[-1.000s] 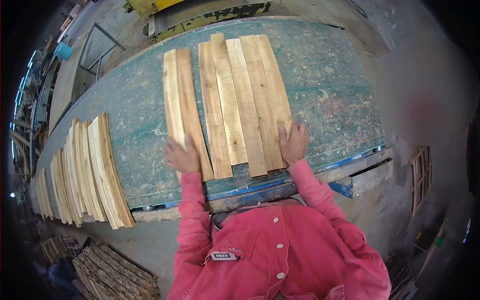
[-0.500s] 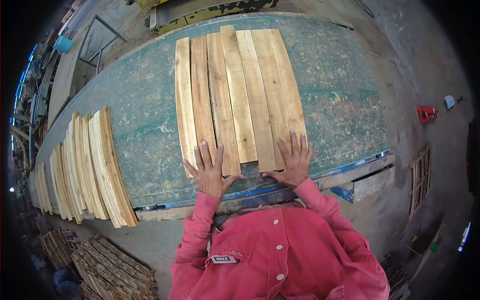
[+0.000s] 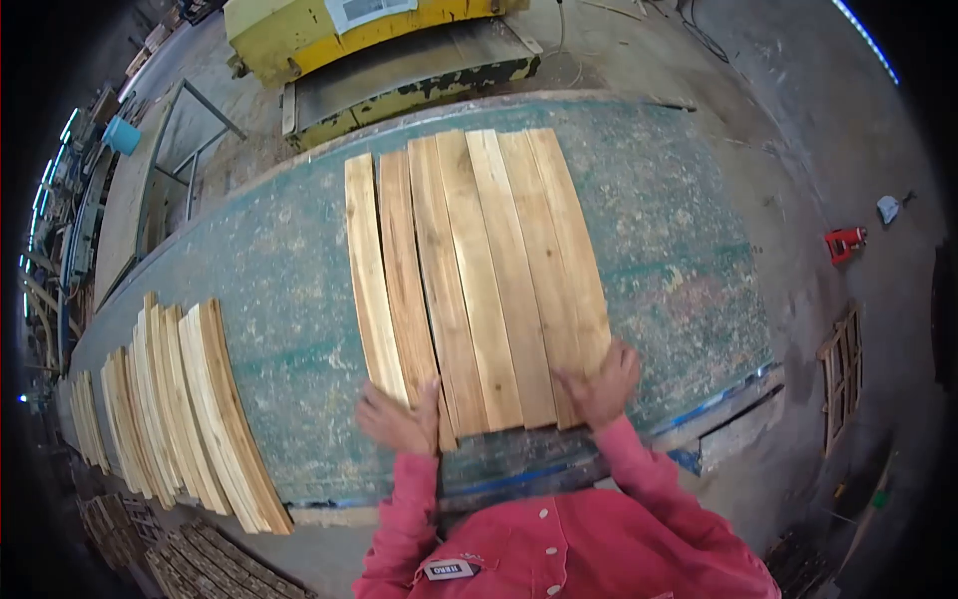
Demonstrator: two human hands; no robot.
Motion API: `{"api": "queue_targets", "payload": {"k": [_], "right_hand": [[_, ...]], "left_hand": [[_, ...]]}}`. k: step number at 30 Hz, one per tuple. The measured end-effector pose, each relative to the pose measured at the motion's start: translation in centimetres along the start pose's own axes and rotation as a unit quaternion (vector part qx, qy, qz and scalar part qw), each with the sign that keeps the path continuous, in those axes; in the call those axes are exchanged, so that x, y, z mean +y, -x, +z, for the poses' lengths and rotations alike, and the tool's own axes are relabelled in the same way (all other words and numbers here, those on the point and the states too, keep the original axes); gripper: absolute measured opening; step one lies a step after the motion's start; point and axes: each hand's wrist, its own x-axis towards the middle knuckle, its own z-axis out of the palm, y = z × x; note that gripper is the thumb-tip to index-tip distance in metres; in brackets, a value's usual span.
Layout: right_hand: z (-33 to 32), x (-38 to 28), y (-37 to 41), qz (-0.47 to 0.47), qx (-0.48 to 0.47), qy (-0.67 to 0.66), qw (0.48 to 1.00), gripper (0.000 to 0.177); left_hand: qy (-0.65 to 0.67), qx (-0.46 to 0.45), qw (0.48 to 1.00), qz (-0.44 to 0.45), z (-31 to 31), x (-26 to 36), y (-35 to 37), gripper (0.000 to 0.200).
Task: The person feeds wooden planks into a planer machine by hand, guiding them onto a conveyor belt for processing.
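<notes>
Pale wooden slats [image 3: 479, 270] lie edge to edge on the green bench [image 3: 279, 270]. The left hand [image 3: 399, 419] and right hand [image 3: 604, 384] bracket their near ends, fingers bent; gripping or only pressing, I can't tell. Squaring up, I'd judge — flush ends call for even pressure.

7 planks [image 3: 479, 280], 2 hands (L [image 3: 397, 419], R [image 3: 604, 384]), 1 yellow mach. [image 3: 289, 35], 1 blue bucket [image 3: 125, 135]
</notes>
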Motion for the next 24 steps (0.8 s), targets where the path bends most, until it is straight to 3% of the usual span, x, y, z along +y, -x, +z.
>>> {"api": "queue_targets", "payload": {"k": [4,5,9,11,12,13,14,15,16,17,20,22,23,24], "right_hand": [[0.0,-1.7,-3.1,-0.010,-0.013,-0.046,0.999,0.102],[0.7,-2.3,-4.7,-0.032,0.002,-0.041,0.999,0.095],[6.3,-5.4,-14.2,-0.069,0.019,-0.020,0.997,0.104],[10.5,-7.8,-21.6,-0.115,0.051,-0.016,0.992,0.104],[12.4,-10.1,-26.4,-0.120,0.038,-0.031,0.992,0.104],[16.2,-11.7,-32.1,-0.174,0.099,-0.015,0.980,0.111],[16.7,-15.7,-37.1,-0.123,0.018,0.024,0.992,0.112],[18.7,-17.6,-42.1,-0.113,0.043,-0.019,0.992,0.103],[20.4,-18.7,-45.2,-0.102,0.072,-0.061,0.990,0.094],[19.9,-19.6,-46.0,-0.111,0.077,-0.072,0.988,0.084],[17.6,-18.5,-42.6,-0.150,0.095,-0.079,0.981,0.053],[15.6,-15.6,-37.1,-0.188,0.110,-0.081,0.973,0.035],[14.2,-14.4,-34.1,-0.193,0.100,-0.095,0.971,0.030],[12.8,-13.2,-30.9,-0.186,0.077,-0.114,0.973,0.026]], "left_hand": [[0.028,-0.017,0.999,-0.016,1.4,0.6,-2.4,0.111],[0.034,-0.006,0.999,-0.006,1.7,1.1,-3.9,0.110],[0.059,-0.004,0.998,-0.026,5.3,3.2,-12.8,0.109],[0.018,0.050,0.998,0.015,9.3,4.2,-20.9,0.107],[0.016,-0.007,1.000,-0.022,11.2,5.2,-26.6,0.103],[0.045,-0.013,0.999,-0.004,13.3,6.2,-32.8,0.100],[0.032,-0.005,0.999,-0.001,15.0,7.6,-38.8,0.101],[0.037,0.036,0.997,0.051,16.5,8.3,-44.2,0.096],[0.000,0.206,0.978,0.041,20.6,8.1,-47.9,0.089],[-0.034,0.154,0.987,-0.019,20.3,8.4,-49.4,0.073],[0.218,-0.026,0.972,0.083,15.3,5.6,-45.1,0.051],[0.141,-0.054,0.973,0.172,11.4,1.8,-37.4,0.032],[0.229,-0.120,0.952,0.162,8.9,-0.3,-33.4,0.025],[0.221,-0.092,0.950,0.200,6.6,-2.1,-29.0,0.022]]}}
